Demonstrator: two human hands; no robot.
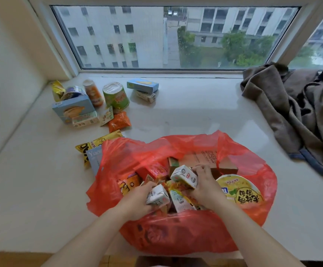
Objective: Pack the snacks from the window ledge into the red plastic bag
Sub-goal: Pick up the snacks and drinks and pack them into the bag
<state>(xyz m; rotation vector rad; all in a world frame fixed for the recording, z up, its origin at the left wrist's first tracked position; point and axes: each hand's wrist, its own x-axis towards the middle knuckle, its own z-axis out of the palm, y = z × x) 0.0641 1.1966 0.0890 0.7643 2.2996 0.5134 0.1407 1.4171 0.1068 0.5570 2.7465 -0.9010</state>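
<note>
The red plastic bag (176, 234) lies open on the white window ledge (185, 116) in front of me. Inside it, my left hand (137, 199) grips a small white drink carton (157, 195), and my right hand (205, 184) grips a second white carton (184, 176). A yellow-lidded noodle bowl (239, 191), a brown cardboard box (208, 158) and several colourful packets also sit in the bag. Still on the ledge at the left are a blue box (72, 110), an orange can (93, 92), a green cup (116, 97), an orange packet (119, 121) and a yellow packet (95, 144).
A stack of two small boxes (143, 89) stands near the window. A heap of grey-brown clothing (299, 112) covers the ledge's right side. The window frame runs along the back, and a wall closes the left end.
</note>
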